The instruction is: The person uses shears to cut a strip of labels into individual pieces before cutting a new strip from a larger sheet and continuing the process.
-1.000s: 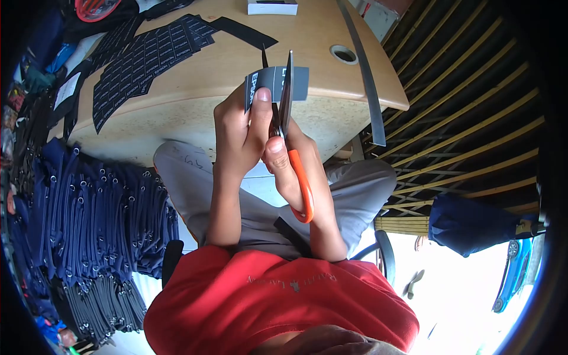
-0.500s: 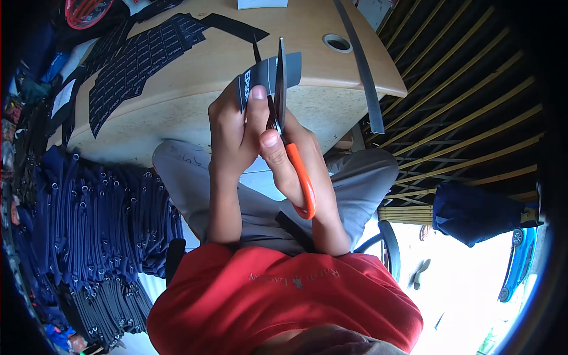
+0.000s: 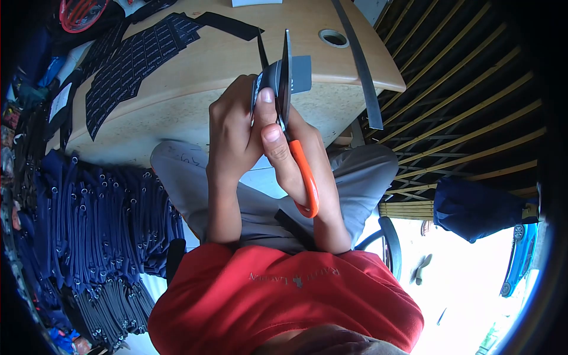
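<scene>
My left hand (image 3: 232,127) is closed on a dark grey printed strip (image 3: 301,75) with white lettering, its thumb pressed on the front. My right hand (image 3: 289,168) grips a pair of scissors (image 3: 305,180) by the orange handle, thumb through the loop. The blades point away from me and stand apart, with the strip between them. One end of the strip sticks out to the right past the right blade. Both hands are close together above my lap, and the right fingers are mostly hidden behind the scissors.
On the wooden table (image 3: 284,56) lie black printed sheets (image 3: 142,59), a plain black strip (image 3: 229,25) and a long dark band (image 3: 362,65) hanging over the edge. Navy straps with metal rings (image 3: 106,219) are stacked at left. A folding gate (image 3: 467,89) stands at right.
The scissor blades have spread slightly wider. Both hands have shifted a little to the right, and more of the strip's end shows to the right of the blades.
</scene>
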{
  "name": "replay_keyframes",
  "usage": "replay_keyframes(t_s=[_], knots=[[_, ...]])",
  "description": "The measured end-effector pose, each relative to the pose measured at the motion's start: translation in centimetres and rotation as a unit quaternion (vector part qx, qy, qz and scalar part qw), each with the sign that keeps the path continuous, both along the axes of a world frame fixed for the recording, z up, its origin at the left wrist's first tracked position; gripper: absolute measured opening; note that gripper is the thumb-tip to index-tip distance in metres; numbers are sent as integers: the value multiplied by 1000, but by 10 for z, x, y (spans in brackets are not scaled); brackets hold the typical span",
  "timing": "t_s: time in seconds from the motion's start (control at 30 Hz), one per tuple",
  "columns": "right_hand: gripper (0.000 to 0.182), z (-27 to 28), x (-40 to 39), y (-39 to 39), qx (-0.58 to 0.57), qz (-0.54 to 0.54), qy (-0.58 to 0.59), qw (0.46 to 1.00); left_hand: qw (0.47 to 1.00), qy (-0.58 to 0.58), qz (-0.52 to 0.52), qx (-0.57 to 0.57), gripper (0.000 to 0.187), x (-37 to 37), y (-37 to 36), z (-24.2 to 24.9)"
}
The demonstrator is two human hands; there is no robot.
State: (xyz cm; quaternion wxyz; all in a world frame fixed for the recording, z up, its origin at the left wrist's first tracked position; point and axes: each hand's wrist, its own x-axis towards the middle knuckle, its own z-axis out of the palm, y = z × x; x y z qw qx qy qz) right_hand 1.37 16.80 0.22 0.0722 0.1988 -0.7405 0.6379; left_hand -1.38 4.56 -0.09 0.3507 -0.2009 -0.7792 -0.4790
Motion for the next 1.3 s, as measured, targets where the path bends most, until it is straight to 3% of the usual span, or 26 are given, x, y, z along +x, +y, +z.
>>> replay_keyframes(t_s=[0.9,1.3], knots=[[52,-2,-1,4,17,0,16,1000,1000,-1,10,-12,32,2,2,1],[52,4,2,4,23,35,-36,998,996,-61,-44,48,37,8,-2,6]])
